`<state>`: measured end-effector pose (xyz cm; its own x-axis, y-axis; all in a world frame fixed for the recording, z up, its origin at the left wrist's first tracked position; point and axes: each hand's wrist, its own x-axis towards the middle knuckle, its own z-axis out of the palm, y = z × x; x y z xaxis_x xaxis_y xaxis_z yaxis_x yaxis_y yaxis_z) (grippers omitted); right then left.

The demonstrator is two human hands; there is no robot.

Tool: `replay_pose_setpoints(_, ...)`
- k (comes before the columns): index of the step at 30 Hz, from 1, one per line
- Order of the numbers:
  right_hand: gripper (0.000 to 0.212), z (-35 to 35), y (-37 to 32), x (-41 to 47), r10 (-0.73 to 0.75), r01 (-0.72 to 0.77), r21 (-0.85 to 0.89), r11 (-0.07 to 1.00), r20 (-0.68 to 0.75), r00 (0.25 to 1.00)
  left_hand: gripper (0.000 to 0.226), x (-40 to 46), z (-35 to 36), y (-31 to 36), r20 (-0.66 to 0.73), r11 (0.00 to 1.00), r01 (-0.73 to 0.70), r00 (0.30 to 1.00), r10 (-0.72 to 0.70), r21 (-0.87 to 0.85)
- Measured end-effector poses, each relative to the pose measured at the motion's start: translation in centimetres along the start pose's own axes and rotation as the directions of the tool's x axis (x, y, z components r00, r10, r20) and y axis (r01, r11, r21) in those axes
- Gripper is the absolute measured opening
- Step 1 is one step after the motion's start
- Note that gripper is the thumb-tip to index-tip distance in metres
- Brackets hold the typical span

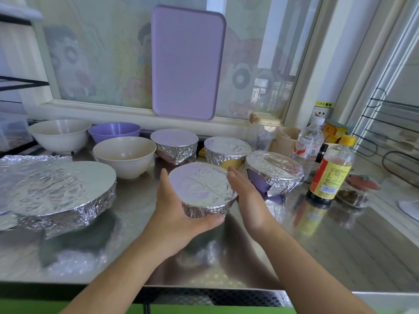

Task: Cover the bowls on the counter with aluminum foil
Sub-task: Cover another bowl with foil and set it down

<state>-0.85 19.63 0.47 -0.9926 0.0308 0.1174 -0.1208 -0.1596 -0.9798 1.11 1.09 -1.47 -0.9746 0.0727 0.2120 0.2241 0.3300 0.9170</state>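
A foil-covered bowl is lifted a little above the steel counter. My left hand cups it from the left and underneath, thumb curled along its near side. My right hand lies flat against its right side, fingers straight. Three more foil-covered bowls stand behind: one at centre, one over a yellow bowl, one over a purple bowl. A large foil-covered dish sits at the left. Uncovered bowls stand at the back left: two cream ones and a purple one.
A sauce bottle, a water bottle and a small dish stand at the right. A purple tray leans on the window behind. A wire rack stands at the far right.
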Motion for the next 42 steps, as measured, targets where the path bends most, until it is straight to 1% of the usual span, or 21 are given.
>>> replay_pose_setpoints(2, 0.047, -0.2, 0.2, -0.2, 0.016, -0.015, -0.041, 0.999, 0.013, 1.000, 0.161, 0.1, 0.1, 0.0, -0.017, 1.000, 0.000, 1.000, 0.000, -0.005)
replay_pose_setpoints(3, 0.038, -0.3, 0.1, -0.4, 0.013, -0.011, -0.074, 0.997, 0.016, 1.000, 0.159, 0.2, 0.0, -0.1, -0.014, 1.000, 0.010, 1.000, -0.011, -0.002)
replay_pose_setpoints(6, 0.022, -1.0, -0.1, -0.9, -0.047, 0.046, -0.154, 0.987, -0.004, 0.999, 0.152, 0.3, -0.9, 0.2, 0.046, 0.997, 0.073, 0.996, -0.073, 0.006)
replay_pose_setpoints(8, 0.017, -1.3, -0.4, -1.2, -0.081, 0.063, -0.202, 0.977, -0.084, 0.993, 0.147, 0.5, -1.7, 0.1, 0.085, 0.995, 0.100, 0.991, -0.102, 0.020)
replay_pose_setpoints(11, 0.023, -1.7, -0.5, -0.5, -0.113, 0.040, -0.281, 0.959, -0.249, 0.962, 0.133, 0.7, -2.4, -0.7, 0.102, 0.992, 0.113, 0.988, -0.118, 0.056)
replay_pose_setpoints(13, 0.022, -1.6, -0.9, 0.1, -0.120, 0.036, -0.266, 0.963, -0.304, 0.945, 0.126, 0.4, -2.6, -1.0, 0.093, 0.992, 0.104, 0.990, -0.110, 0.074)
replay_pose_setpoints(14, 0.017, -1.5, -1.0, 0.6, -0.118, 0.046, -0.239, 0.970, -0.296, 0.948, 0.127, 0.2, -2.6, -1.1, 0.090, 0.992, 0.092, 0.991, -0.099, 0.082)
replay_pose_setpoints(16, 0.015, -1.1, -1.2, 1.3, -0.098, 0.060, -0.196, 0.979, -0.192, 0.976, 0.134, 0.0, -2.5, -0.8, 0.083, 0.994, 0.076, 0.993, -0.082, 0.074)
replay_pose_setpoints(17, 0.019, -0.8, -1.2, 1.6, -0.084, 0.061, -0.178, 0.982, -0.126, 0.988, 0.139, -0.1, -2.3, -0.6, 0.078, 0.996, 0.070, 0.994, -0.075, 0.057)
replay_pose_setpoints(19, 0.039, -0.1, -1.1, 1.4, -0.054, 0.049, -0.154, 0.987, -0.032, 0.998, 0.153, 0.1, -1.7, -0.1, 0.065, 0.998, 0.068, 0.996, -0.068, 0.006)
replay_pose_setpoints(20, 0.043, 0.3, -1.2, 0.9, -0.050, 0.048, -0.135, 0.990, -0.016, 0.999, 0.160, 0.2, -1.4, -0.1, 0.056, 0.998, 0.061, 0.997, -0.060, -0.015)
replay_pose_setpoints(22, 0.036, 0.8, -1.2, 0.1, -0.029, 0.027, -0.128, 0.991, -0.013, 0.999, 0.167, 0.5, -0.7, -0.2, 0.014, 0.998, 0.051, 0.999, -0.050, -0.041)
replay_pose_setpoints(25, 0.029, 0.4, -0.4, 0.3, -0.007, 0.003, -0.161, 0.987, -0.026, 1.000, 0.153, 0.8, -0.2, -0.6, -0.029, 0.998, 0.036, 0.999, -0.038, -0.051)
replay_pose_setpoints(28, 0.027, 0.2, -0.5, 0.6, -0.072, 0.053, -0.274, 0.960, -0.058, 0.996, 0.108, 0.9, -0.6, -0.6, -0.008, 0.999, 0.044, 0.999, -0.045, -0.015)
replay_pose_setpoints(29, 0.027, 0.2, -0.6, 0.7, -0.079, 0.056, -0.307, 0.950, -0.063, 0.995, 0.103, 0.8, -0.9, -0.4, 0.004, 0.999, 0.044, 0.999, -0.044, -0.007)
replay_pose_setpoints(31, 0.031, 0.0, -0.9, 0.8, -0.084, 0.042, -0.369, 0.929, -0.099, 0.992, 0.117, 0.9, -1.4, -0.4, 0.017, 0.999, 0.039, 0.999, -0.038, -0.005)
replay_pose_setpoints(34, 0.020, -0.2, -1.7, 1.1, -0.107, 0.049, -0.371, 0.927, -0.137, 0.985, 0.127, 0.6, -1.7, 0.3, 0.016, 0.999, 0.003, 1.000, -0.004, 0.047)
replay_pose_setpoints(36, 0.027, -0.3, -2.2, 1.6, -0.134, 0.110, -0.418, 0.902, -0.027, 0.991, 0.126, 0.4, -1.5, 0.5, 0.014, 0.997, -0.005, 1.000, 0.004, 0.076)
replay_pose_setpoints(38, 0.041, 0.1, -2.5, 2.0, -0.084, 0.114, -0.487, 0.866, 0.084, 0.993, 0.121, 0.3, -1.1, 0.7, 0.019, 0.996, -0.018, 1.000, 0.017, 0.084)
replay_pose_setpoints(40, 0.048, 0.2, -2.1, 2.6, -0.027, 0.078, -0.502, 0.862, 0.109, 0.994, 0.127, 0.2, -0.9, 1.0, 0.015, 0.995, -0.025, 1.000, 0.024, 0.099)
replay_pose_setpoints(42, 0.046, 0.2, -2.0, 2.8, -0.020, 0.065, -0.505, 0.861, 0.096, 0.995, 0.128, 0.4, -0.9, 1.0, 0.017, 0.991, -0.048, 0.999, 0.046, 0.122)
